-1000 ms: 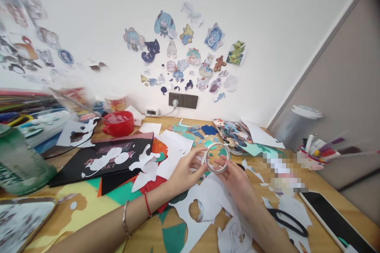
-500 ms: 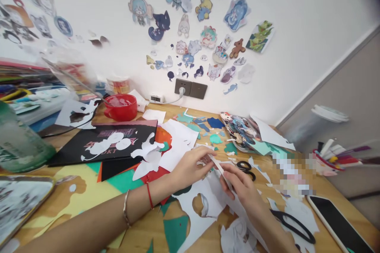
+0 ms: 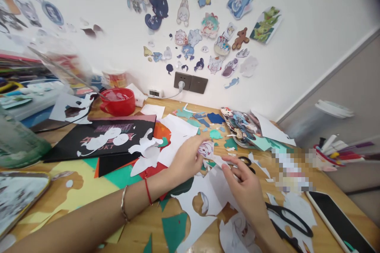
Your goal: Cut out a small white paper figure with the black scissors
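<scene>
My left hand [image 3: 186,160] pinches a small paper cutout [image 3: 207,149] with a pinkish-purple character printed on it, held above the scraps on the desk. Between the thumb and fingers of my right hand [image 3: 245,182] is a narrow white paper strip [image 3: 219,161]; its near end touches or lies close to the cutout, and I cannot tell whether they are joined. Below both hands lies a white sheet [image 3: 208,189] with holes cut in it. Large black-handled scissors [image 3: 292,220] rest beside my right wrist, and smaller black scissors [image 3: 247,163] are partly hidden behind my right fingers.
Colored paper scraps [image 3: 175,231] cover the wooden desk. At the left stand a red cup [image 3: 120,102], a black folder [image 3: 68,142] and a green jar [image 3: 20,142]. A phone [image 3: 338,219] and pen holder [image 3: 329,158] are at the right. Paper characters [image 3: 210,25] cover the wall.
The paper in my hands was edge-on between them; now the cutout's printed side shows in my left hand. My right fingers have opened out somewhat along the white strip. The view has tilted down slightly.
</scene>
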A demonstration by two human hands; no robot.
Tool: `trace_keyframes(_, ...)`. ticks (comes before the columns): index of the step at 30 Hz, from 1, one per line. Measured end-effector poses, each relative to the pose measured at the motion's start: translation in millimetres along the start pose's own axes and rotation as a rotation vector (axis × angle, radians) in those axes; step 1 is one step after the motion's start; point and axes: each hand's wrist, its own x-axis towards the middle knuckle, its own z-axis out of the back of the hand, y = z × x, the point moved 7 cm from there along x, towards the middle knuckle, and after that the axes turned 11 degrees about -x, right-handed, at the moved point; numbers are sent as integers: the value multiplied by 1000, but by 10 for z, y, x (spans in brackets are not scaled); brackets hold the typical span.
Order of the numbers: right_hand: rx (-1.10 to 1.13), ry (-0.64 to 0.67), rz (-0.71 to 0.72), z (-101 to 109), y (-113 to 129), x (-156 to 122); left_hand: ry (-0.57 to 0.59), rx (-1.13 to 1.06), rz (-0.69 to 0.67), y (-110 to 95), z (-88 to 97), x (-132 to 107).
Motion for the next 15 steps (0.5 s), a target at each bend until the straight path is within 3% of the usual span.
trace_keyframes(6, -2, -48, -10, 35, -26, 3, 98, 211, 118, 276, -95, -3)
trace_keyframes(11, 8, -98, -15, 68, -41, 5, 144, 260, 147, 282, -93, 15)
trace_keyframes(15, 96, -160, -63, 133, -116, 29, 111, 212, 172, 245, -41, 35)
